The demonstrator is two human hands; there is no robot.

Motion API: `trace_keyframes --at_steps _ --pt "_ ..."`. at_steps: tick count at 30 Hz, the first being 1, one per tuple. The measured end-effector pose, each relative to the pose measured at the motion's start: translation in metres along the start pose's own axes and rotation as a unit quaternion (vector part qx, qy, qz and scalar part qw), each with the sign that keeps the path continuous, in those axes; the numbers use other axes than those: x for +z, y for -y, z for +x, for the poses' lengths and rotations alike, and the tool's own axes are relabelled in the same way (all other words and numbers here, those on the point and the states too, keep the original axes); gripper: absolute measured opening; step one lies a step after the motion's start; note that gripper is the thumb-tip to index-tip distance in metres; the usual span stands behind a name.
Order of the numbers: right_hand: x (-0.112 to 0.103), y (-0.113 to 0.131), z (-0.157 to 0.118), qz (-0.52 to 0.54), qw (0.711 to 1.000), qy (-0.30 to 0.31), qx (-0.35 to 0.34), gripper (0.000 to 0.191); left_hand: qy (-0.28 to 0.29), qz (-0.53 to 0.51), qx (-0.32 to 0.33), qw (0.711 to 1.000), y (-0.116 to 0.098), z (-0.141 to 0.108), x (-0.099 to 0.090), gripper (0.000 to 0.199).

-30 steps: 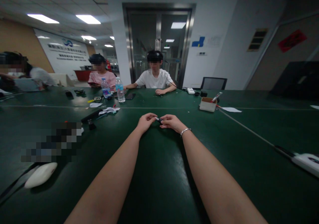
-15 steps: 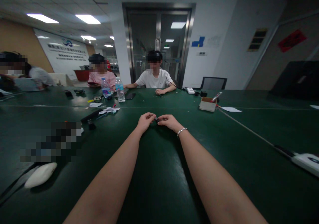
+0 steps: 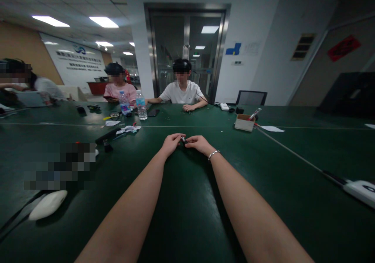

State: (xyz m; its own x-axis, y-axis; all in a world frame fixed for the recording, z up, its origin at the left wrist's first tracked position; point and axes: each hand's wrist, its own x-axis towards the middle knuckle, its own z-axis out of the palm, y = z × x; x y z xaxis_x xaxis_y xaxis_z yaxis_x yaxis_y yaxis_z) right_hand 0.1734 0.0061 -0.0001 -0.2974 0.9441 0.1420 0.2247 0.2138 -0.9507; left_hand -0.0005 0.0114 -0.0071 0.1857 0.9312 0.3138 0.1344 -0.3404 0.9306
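Note:
Over the middle of the dark green table, my two hands meet around a small black and silver object, too small for me to name. My left hand pinches it from the left with the thumb and fingertips. From the other side, my right hand has its fingers closed on the object's darker lower end. A silver bracelet circles my right wrist. The fingers partly cover the object.
Left lie a white mouse-shaped item and a black binder clip. Bottles stand farther back. A small box holds a marker; a white power strip lies right. A person in white sits opposite.
My left fingers have shifted slightly on the small object, and more of its silver part shows now. The right hand has stayed almost in place.

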Motion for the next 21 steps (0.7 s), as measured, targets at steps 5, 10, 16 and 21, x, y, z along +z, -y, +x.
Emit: trace_keyframes --at_steps 5,10,16,21 --pt "0.001 0.001 0.0 -0.005 1.0 -0.015 0.007 0.026 0.006 -0.002 0.002 1.0 -0.002 -0.002 0.0 0.031" --pt "0.002 0.002 0.0 -0.011 1.0 -0.018 0.004 0.023 0.0 0.023 0.027 0.999 0.007 0.003 -0.001 0.034" --pt "0.004 0.001 0.003 -0.043 0.999 -0.016 -0.011 0.021 -0.036 0.045 0.009 0.998 0.012 0.006 0.0 0.03" --pt "0.006 0.0 0.005 -0.089 0.995 -0.026 -0.024 0.021 -0.029 0.045 0.018 0.998 0.007 0.003 -0.001 0.031"
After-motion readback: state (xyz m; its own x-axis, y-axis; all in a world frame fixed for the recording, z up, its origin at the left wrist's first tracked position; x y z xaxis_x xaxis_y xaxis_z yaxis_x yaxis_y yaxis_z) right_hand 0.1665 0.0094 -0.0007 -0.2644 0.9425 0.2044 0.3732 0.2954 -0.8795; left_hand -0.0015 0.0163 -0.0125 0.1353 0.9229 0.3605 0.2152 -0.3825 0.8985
